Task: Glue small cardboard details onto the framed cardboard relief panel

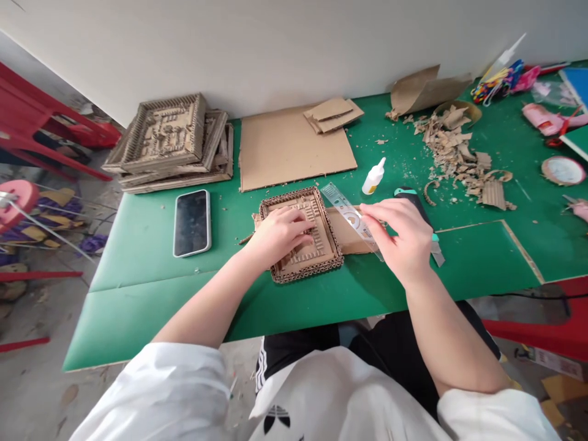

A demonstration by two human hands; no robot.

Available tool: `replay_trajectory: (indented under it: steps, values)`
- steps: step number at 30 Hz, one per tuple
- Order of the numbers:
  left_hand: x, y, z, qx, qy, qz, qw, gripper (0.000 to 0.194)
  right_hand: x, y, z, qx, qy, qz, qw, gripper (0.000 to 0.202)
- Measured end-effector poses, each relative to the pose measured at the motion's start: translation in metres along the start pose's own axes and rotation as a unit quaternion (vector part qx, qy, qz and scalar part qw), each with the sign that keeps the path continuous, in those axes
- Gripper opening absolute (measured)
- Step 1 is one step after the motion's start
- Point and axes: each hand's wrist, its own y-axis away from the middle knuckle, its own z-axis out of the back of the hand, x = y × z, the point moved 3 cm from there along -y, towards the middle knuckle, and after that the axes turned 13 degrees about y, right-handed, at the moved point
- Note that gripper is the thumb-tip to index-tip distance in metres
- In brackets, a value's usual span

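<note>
My left hand (285, 233) lies over a small corrugated cardboard tray (305, 269), its fingers apart and touching the raised strips inside. The tray has a ridged rim and rows of short cardboard strips; my palm hides part of them. My right hand (404, 236) is closed on a clear plastic ruler (342, 205), which slants over a flat cardboard strip (344, 236) at the tray's right side. Beneath and beyond my right hand is a utility knife (413, 199), partly hidden. A white glue bottle (374, 176) stands just behind the ruler.
At the back left is a stack of cardboard trays (172, 138), with a phone (192, 222) before it. A cardboard sheet (289, 150) bears smaller pieces (334, 113). Cardboard scraps (454, 147), a tape roll (563, 170) and coloured cords (498, 82) lie right on the green table (151, 324).
</note>
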Motion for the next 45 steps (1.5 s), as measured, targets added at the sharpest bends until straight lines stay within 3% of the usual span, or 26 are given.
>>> replay_trajectory:
  steps: [5,12,24,32,45]
  values:
    - [0.007,0.004,0.000,0.006,-0.008,-0.001,1.000,0.040,-0.003,0.002,0.000,0.007,-0.003,-0.012,1.000,0.020]
    - [0.014,0.013,0.002,-0.026,0.043,-0.024,0.998,0.024,0.000,0.003,-0.003,0.017,-0.006,-0.002,1.000,0.020]
    - [0.015,0.013,-0.004,-0.036,0.001,-0.003,0.999,0.025,0.002,0.003,-0.008,0.050,-0.012,-0.011,0.999,0.016]
    - [0.013,0.011,-0.003,-0.049,0.047,0.018,0.998,0.024,0.001,0.004,-0.010,0.060,-0.026,-0.009,0.998,0.017]
    - [0.014,0.013,-0.006,-0.056,0.051,-0.027,0.997,0.022,0.003,0.007,-0.015,0.078,-0.028,0.005,0.997,0.015]
